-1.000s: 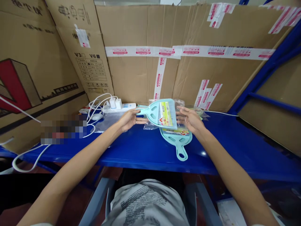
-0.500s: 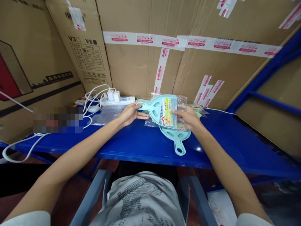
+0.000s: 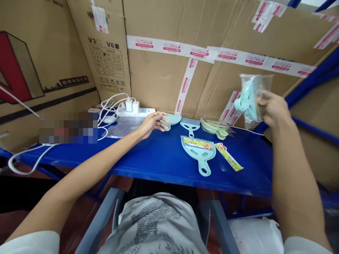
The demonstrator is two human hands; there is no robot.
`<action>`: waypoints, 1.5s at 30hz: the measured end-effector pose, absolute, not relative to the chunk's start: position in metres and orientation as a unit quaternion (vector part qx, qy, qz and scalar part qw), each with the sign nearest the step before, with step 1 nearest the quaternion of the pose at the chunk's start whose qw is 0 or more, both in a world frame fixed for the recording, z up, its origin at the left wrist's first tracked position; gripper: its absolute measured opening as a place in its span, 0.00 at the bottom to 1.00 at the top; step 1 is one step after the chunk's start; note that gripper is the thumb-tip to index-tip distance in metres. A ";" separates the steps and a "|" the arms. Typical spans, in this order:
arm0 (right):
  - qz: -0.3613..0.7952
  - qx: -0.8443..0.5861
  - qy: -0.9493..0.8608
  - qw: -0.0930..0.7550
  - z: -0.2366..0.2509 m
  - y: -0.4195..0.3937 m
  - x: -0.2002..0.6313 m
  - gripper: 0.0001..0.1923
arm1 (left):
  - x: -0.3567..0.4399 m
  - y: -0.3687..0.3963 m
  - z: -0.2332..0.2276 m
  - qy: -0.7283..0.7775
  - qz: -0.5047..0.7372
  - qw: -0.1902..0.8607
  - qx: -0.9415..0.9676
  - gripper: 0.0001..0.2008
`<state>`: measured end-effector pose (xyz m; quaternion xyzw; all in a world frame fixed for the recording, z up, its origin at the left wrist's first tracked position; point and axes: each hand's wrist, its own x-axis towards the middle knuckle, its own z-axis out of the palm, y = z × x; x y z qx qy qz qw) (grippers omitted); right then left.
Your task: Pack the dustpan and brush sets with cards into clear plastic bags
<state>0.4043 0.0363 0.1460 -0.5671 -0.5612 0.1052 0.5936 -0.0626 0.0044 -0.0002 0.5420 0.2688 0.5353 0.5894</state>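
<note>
My right hand (image 3: 275, 107) is raised at the right, above the table, and grips a light-teal dustpan set (image 3: 249, 97) in a clear plastic bag. Over the back of the table my left hand (image 3: 152, 125) is open, fingers apart, beside a teal dustpan (image 3: 173, 119); whether it touches the dustpan I cannot tell. To the right of that lies a small teal brush (image 3: 190, 126). Nearer the front edge rests another teal dustpan (image 3: 202, 155) with a brush and a printed label on it. A loose yellow-green label card (image 3: 230, 158) lies just right of it.
Pale green bagged pieces (image 3: 215, 127) lie at the back right of the blue table (image 3: 156, 162). At the back left are a white power strip (image 3: 145, 112) with plugs and cables, and clear plastic bags (image 3: 124, 126). Cardboard (image 3: 159, 77) walls the back.
My right hand has carried the bagged dustpan set up and to the right. The left hand has let go of it and opened. The brush and label card are now uncovered.
</note>
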 end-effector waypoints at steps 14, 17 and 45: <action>-0.007 -0.629 -0.758 0.170 0.084 0.125 0.390 0.18 | -0.056 0.009 -0.013 0.324 0.491 0.576 0.567 0.12; -0.072 -0.602 -0.781 0.151 0.091 0.089 0.385 0.15 | -0.055 0.007 -0.011 0.321 0.491 0.576 0.570 0.12; 0.153 -0.405 -0.893 -0.119 0.045 -0.034 0.305 0.78 | -0.036 -0.112 -0.004 0.361 0.316 0.427 0.767 0.13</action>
